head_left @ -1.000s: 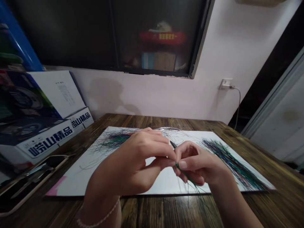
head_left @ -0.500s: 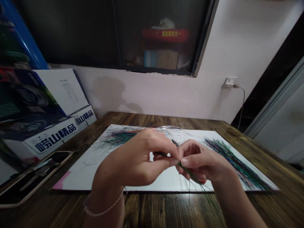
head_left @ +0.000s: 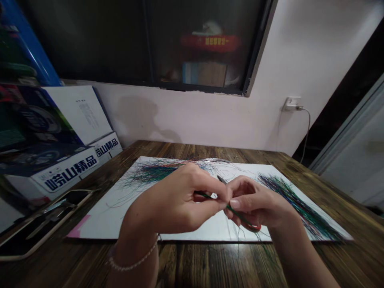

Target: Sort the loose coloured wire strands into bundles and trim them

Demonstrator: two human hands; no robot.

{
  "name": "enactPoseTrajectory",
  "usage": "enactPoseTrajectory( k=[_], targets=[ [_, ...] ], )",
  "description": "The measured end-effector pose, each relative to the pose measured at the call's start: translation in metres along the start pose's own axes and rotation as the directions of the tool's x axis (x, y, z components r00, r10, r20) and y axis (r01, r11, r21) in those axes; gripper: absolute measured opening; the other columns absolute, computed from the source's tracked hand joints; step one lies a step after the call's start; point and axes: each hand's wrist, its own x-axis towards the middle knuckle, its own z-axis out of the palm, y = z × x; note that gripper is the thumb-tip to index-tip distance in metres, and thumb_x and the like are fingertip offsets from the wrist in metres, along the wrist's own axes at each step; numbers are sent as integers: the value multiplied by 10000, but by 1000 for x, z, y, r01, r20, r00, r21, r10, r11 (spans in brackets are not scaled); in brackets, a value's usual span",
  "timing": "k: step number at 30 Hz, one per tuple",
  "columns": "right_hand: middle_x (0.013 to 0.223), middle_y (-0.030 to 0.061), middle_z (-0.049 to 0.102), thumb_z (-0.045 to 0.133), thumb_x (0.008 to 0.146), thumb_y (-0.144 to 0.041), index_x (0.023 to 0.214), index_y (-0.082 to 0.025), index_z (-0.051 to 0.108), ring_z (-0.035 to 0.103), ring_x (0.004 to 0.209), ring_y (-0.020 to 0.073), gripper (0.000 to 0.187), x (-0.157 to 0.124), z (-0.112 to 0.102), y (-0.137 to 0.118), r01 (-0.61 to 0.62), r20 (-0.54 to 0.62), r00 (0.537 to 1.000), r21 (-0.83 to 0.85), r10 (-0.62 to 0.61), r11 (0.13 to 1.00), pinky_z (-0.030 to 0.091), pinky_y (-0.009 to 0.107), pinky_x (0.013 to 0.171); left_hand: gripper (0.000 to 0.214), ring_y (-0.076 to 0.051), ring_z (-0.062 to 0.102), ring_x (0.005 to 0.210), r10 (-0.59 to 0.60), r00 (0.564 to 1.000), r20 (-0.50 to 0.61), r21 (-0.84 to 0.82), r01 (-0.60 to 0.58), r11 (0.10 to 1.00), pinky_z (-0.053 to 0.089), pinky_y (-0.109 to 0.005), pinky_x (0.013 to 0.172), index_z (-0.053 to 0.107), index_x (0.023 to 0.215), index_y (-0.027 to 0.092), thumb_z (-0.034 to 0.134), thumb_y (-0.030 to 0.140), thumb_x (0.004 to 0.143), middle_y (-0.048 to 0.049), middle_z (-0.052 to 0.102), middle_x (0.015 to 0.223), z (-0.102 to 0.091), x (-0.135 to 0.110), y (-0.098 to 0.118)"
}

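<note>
- My left hand point(head_left: 177, 202) and right hand point(head_left: 255, 202) have closed in on each other over the last second. The thumb and forefinger tips of both now touch at one pinch point.
- Both hands are clamped on the same green strand point(head_left: 238, 215). It is held in the air above the white sheet point(head_left: 99, 218), near the front edge, not resting on it.
- A short green length now shows inside my left grip, left of the pinch point. One second ago none showed there.
- Below my right hand the strand trails down toward the desk point(head_left: 195, 264), much as before. A dark tip stands up between the hands. I cannot tell what it is.
- Meaning for the work in hand, as a judgement: the strand is held at two close points and is under fine finger control. Nothing has been set down.
- The left pile point(head_left: 153, 172) and right pile point(head_left: 297, 204) of coloured strands lie on the sheet, well apart, and look unchanged.
- The small shift of the scene looks like camera movement and not object movement.
- Readable writing: the near box point(head_left: 72, 172) at my left reads "崂山精品" in blue on a white panel.
- The far box point(head_left: 108, 147) carries the same style of lettering. Only "山精品" is clear.
- The white upper panel of the boxes has small print, too fine to read.
- The red sign point(head_left: 210, 41) behind the dark window has yellow characters, too blurred to read.
</note>
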Motion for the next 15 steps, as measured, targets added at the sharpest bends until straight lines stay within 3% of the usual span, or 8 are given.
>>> enactPoseTrajectory(
  k=[7,15],
  targets=[
    [593,26,677,696,721,-165,694,-89,685,459,336,17,82,0,-2,1,14,-15,1000,-23,-14,1000,340,107,295,222,-85,495,563,-12,1000,9,-10,12,1000,345,-248,582,707,747,162,517,48,749,32,605,579,2,-1,-2],
    [624,41,695,691,711,-160,692,-98,689,526,395,47,65,1,-4,2,31,-11,999,0,-31,1000,328,121,312,207,-85,485,553,15,1000,-13,9,-14,1000,356,-237,573,708,745,162,524,71,765,32,586,562,1,0,-2]
  ],
)
